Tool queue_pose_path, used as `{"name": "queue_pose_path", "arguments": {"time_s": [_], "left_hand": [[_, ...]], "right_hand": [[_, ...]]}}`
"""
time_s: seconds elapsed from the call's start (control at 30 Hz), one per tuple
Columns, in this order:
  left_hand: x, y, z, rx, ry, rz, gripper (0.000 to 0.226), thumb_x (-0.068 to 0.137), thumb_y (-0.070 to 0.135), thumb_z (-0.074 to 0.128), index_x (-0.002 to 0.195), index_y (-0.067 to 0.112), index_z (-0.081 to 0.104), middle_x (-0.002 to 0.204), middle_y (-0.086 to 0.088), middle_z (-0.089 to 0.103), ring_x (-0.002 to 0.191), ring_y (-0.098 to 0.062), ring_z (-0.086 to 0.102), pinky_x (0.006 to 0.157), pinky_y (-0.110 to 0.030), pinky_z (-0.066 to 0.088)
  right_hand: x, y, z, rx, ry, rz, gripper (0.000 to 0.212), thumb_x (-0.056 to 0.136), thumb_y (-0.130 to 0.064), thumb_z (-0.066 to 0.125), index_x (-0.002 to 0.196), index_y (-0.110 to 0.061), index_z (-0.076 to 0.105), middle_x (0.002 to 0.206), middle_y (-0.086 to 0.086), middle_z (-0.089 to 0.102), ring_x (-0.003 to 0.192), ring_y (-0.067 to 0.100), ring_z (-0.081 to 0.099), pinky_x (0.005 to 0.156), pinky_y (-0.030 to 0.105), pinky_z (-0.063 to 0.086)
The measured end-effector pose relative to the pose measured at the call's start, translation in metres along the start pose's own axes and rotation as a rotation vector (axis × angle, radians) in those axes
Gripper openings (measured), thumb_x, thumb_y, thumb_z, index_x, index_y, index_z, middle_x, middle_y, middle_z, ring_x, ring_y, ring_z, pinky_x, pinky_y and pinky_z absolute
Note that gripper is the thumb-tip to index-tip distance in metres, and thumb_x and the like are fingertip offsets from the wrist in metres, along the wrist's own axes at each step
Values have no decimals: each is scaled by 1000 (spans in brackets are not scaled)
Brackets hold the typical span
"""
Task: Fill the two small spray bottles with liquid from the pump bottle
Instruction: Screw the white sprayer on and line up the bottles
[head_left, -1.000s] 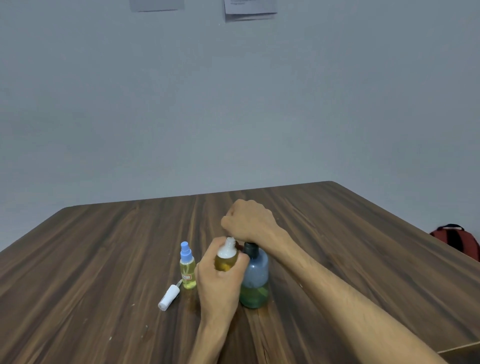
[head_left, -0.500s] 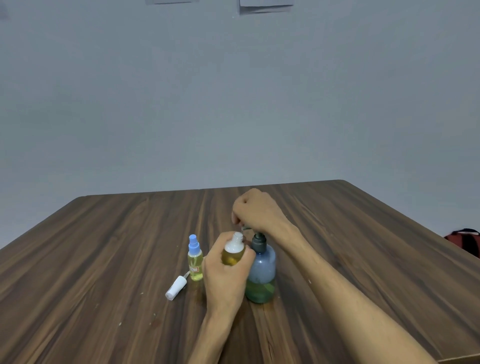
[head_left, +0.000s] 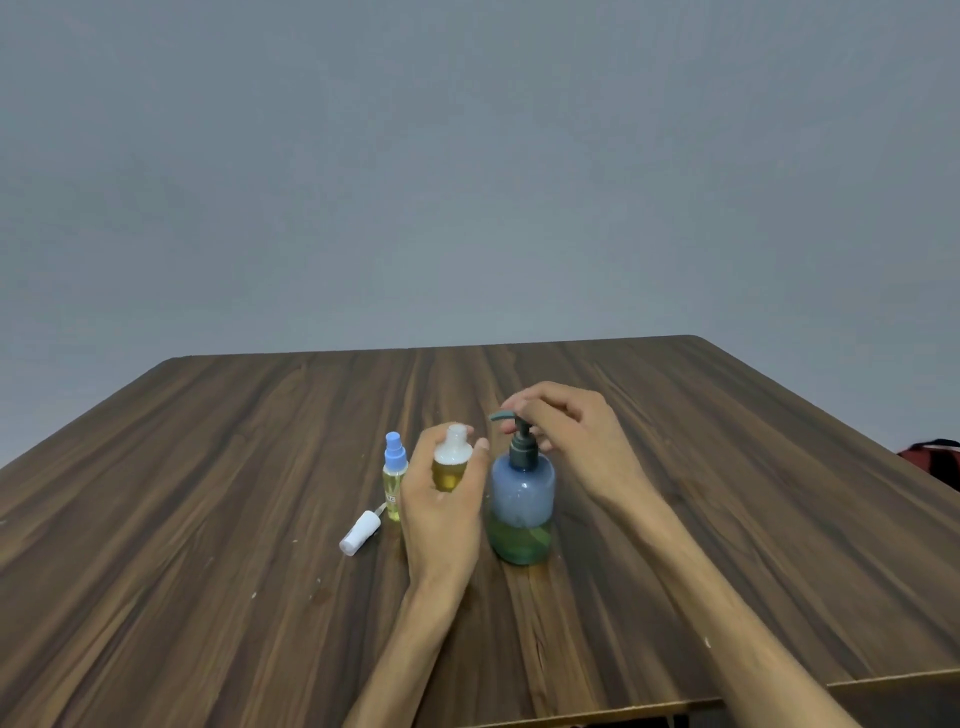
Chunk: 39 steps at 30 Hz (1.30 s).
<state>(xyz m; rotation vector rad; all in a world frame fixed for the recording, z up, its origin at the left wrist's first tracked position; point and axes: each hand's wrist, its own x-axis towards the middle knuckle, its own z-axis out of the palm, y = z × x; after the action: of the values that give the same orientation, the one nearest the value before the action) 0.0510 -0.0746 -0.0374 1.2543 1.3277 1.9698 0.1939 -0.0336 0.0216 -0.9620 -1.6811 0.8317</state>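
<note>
A blue translucent pump bottle (head_left: 522, 493) with green liquid in its lower part stands on the wooden table (head_left: 208, 493). My right hand (head_left: 569, 434) is over its dark pump head (head_left: 511, 422), with thumb and forefinger curled round the spout. My left hand (head_left: 441, 514) grips an uncapped small bottle (head_left: 451, 465) of amber liquid just left of the spout, its mouth a little apart from the spout's tip. A second small spray bottle (head_left: 395, 480) with a blue spray top stands further left. A white spray cap (head_left: 359, 532) lies on the table beside it.
A red bag (head_left: 935, 460) shows past the table's right edge. The table's near edge runs close under my right forearm. A plain grey wall stands behind the table's far edge.
My right hand has loosened from a fist pressing the pump to curled fingers on the risen pump head. The small bottle's mouth now sits slightly left of the spout.
</note>
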Motion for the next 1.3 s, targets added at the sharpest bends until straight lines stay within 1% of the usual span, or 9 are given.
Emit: {"name": "queue_pose_path", "arguments": {"time_s": [0.17,0.4,0.53,0.63,0.73,0.87,0.97,1.13,1.3], "left_hand": [[2,0,-8,32,-48,-26,15,96,13,74,107,21,69,88,22,69,73,5,63,67,-11,49],[0,-9,-24,83,-224,-112,31,82,30,59,111,32,67,96,-6,65,81,-21,63,73,-35,54],[2,-17,-34,12,-307,-191,30,99,13,70,125,27,67,111,2,73,101,-3,70,79,-13,54],[3,-26,-42,2,-327,-202,39,94,13,79,130,25,68,117,1,78,115,-12,72,94,-26,57],[7,-31,-48,36,-319,-175,40,90,9,83,124,26,71,115,-1,78,113,-17,74,92,-37,61],[10,-31,-55,54,-331,-179,42,84,0,85,118,20,71,112,-1,80,109,-15,75,81,-24,60],[10,-34,-64,62,-349,-192,41,82,-5,85,114,16,71,113,1,81,110,-15,75,81,-23,60],[7,-40,-85,129,-369,-204,42,80,-2,88,113,20,73,114,5,81,114,-12,75,99,-40,60],[2,-33,-110,143,-346,-202,42,79,-4,88,113,17,73,112,3,81,111,-14,76,100,-43,60]], "right_hand": [[-28,20,-3,-135,36,-24,44,79,-50,82,117,-31,70,106,-15,74,100,5,68,80,18,54],[-48,35,7,-405,103,73,72,61,-61,93,120,-40,58,110,-20,63,96,2,62,75,15,51],[-45,36,7,-366,80,62,70,67,-46,96,126,-36,61,118,-20,67,103,0,64,85,20,56],[-37,38,2,-255,-11,76,67,72,-30,96,129,-34,61,124,-20,68,108,-3,66,89,16,57],[-25,42,1,-220,-144,94,65,81,-24,90,135,-34,56,136,-17,64,121,-1,63,100,20,55],[-9,45,-1,-234,-235,99,71,80,-33,84,143,-31,53,142,-9,63,128,12,62,111,42,52],[-11,43,1,-258,-209,67,78,75,-32,80,147,-32,51,143,-11,63,129,8,60,110,38,53],[-39,15,13,-155,261,-238,32,83,-13,70,114,-20,74,109,-12,74,104,10,69,88,26,57],[-47,-14,42,-118,89,-341,22,87,4,68,89,-14,80,81,-6,76,76,15,70,65,25,57]]}}
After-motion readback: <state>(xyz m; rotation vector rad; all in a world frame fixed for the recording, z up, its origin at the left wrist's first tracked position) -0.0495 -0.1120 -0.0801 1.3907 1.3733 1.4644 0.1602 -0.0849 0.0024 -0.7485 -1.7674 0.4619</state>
